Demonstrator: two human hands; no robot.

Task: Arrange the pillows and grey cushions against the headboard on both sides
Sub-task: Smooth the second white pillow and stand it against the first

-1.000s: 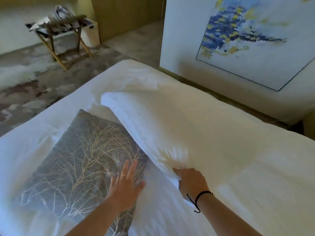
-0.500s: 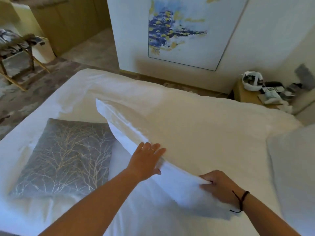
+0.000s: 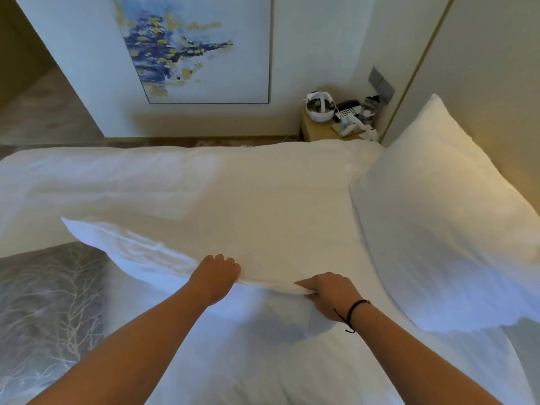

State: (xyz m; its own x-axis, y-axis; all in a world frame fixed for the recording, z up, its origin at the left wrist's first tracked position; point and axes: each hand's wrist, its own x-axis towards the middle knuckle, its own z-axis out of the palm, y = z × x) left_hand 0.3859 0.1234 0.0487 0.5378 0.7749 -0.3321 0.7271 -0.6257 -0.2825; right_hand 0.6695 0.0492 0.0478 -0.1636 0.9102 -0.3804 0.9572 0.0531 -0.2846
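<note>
A long white pillow point(image 3: 222, 229) lies across the middle of the bed, its near edge raised off the sheet. My left hand point(image 3: 214, 277) grips that near edge, fingers curled under it. My right hand point(image 3: 330, 293), with a black cord on the wrist, pinches the same edge further right. A grey cushion point(image 3: 46, 311) with a pale branch pattern lies flat on the bed at the lower left, partly under the pillow's left corner. A second white pillow point(image 3: 444, 229) leans upright against the headboard point(image 3: 482, 68) at the right.
The white bed sheet point(image 3: 263, 366) fills the foreground. A wooden bedside table point(image 3: 318, 131) with a white headset, a phone and small items stands beyond the bed's far corner. A blue and yellow painting point(image 3: 190, 48) hangs on the far wall.
My view has swung right, bringing the headboard and second pillow in. My left hand left the grey cushion and took the pillow's near edge; both hands have lifted that edge.
</note>
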